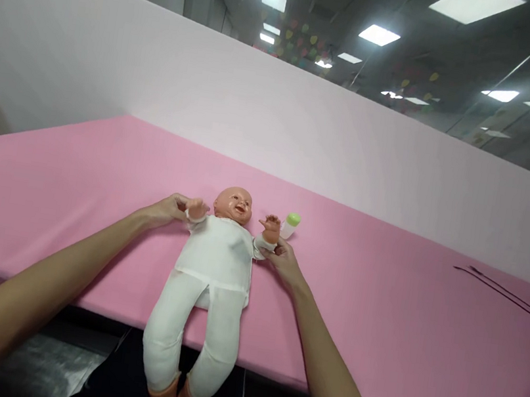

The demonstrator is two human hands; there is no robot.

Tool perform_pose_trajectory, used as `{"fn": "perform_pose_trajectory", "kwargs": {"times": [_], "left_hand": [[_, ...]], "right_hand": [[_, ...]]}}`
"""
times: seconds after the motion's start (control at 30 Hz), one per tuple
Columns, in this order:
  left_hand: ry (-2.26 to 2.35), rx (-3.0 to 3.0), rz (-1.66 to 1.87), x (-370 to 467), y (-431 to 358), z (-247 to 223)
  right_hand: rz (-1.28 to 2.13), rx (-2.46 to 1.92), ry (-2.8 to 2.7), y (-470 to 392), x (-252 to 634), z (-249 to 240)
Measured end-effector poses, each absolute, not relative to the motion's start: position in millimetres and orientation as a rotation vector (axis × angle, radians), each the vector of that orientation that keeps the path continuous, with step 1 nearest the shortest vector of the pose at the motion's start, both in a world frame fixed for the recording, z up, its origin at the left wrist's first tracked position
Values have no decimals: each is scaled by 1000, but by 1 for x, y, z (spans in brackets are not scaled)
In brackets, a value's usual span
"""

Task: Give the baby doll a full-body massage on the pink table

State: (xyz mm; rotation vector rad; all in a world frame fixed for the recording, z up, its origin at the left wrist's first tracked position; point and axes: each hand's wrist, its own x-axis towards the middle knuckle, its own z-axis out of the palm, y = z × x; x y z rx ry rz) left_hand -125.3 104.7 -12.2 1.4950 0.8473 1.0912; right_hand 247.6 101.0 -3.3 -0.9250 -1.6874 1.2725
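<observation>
A baby doll (220, 251) with a white cloth body lies on its back on the pink-covered table (368, 307). Its head points to the far side, and its legs hang over the front edge toward me. My left hand (167, 209) is closed on the doll's arm at the left, close to its plastic hand. On the other side, my right hand (284, 261) grips the doll's other arm at the white cuff. Part of the fingers of both hands is hidden behind the doll's arms.
A small bottle with a green cap (293, 219) lies just beyond my right hand. Dark thin cords (509, 298) lie at the far right of the table. A white partition (282, 111) rises along the back, with dark glass above it.
</observation>
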Motion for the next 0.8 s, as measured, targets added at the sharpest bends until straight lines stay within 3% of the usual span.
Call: {"fn": "perform_pose_trajectory", "kwargs": {"times": [0.2, 0.53, 0.8], "left_hand": [[716, 1669, 917, -129, 106, -13], [965, 1429, 1301, -105, 102, -16], [1311, 1570, 1342, -92, 96, -20]], "right_hand": [[1342, -905, -1790, 103, 251, -10], [1249, -1042, -1422, 111, 249, -20], [1173, -1169, -1471, 107, 236, -20]]}}
